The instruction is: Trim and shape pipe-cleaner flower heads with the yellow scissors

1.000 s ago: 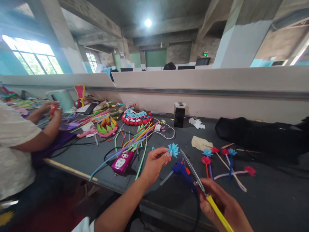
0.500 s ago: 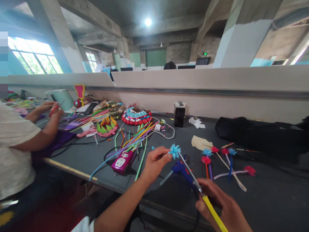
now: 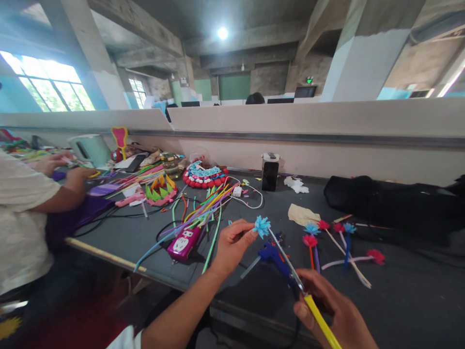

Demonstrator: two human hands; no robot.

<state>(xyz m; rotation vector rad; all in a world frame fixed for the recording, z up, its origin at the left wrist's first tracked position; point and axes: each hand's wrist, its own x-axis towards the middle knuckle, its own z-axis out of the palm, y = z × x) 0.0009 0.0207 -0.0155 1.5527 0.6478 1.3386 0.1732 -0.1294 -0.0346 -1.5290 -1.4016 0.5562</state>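
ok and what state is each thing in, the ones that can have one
left hand, pinching the blue flower
right hand, gripping the yellow-handled tool
blue flower, held up, fanned open
yellow-handled tool, aimed at the blue flower, open or closed unclear
glue gun, lying down
phone, standing upright, dark
power strip, front socket unplugged
stemmed flowers, lying down
ceiling lamp, lit
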